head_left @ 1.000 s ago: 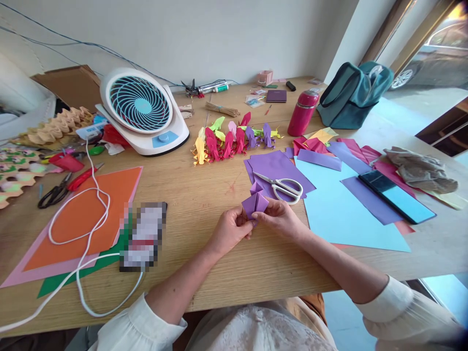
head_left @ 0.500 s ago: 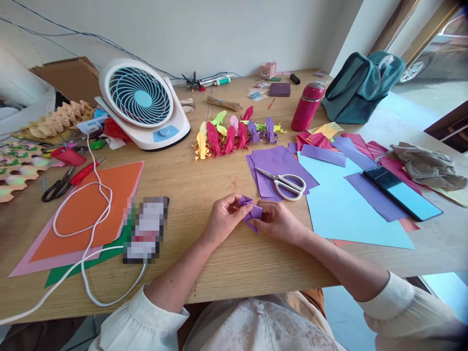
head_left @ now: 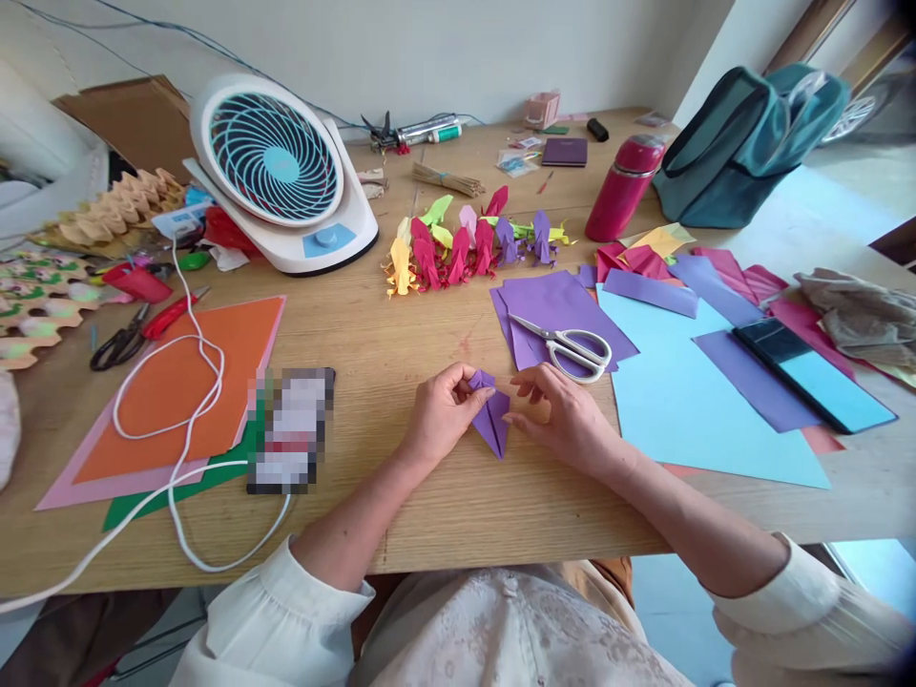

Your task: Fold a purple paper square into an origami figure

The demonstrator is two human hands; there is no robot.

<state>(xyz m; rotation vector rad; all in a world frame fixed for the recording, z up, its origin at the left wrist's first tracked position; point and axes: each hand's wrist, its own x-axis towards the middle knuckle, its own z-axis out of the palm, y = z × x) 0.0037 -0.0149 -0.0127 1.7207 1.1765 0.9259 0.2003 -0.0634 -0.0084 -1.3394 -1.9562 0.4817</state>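
Note:
Between the thumb and fingers of my left hand (head_left: 442,412) is a small folded purple paper (head_left: 491,425), its pointed end toward me. My right hand (head_left: 572,420) is just right of the paper, thumb and fingers apart, the thumb tip close to the paper's edge. White-handled scissors (head_left: 572,351) lie on purple sheets (head_left: 551,305) beyond my right hand. Farther back stands a cluster of folded paper figures (head_left: 458,253) in red, yellow, green, pink and purple.
A white fan (head_left: 276,172) stands at the back left. Orange paper (head_left: 164,410), a white cable and a phone (head_left: 290,429) lie left. On the right are light-blue paper (head_left: 665,410), a dark phone (head_left: 808,372), a red bottle (head_left: 622,191) and a teal bag (head_left: 730,153).
My right hand has let go of the purple paper and moved slightly right, its fingers now spread. The paper's pointed lower part now shows more fully. The view has shifted a little.

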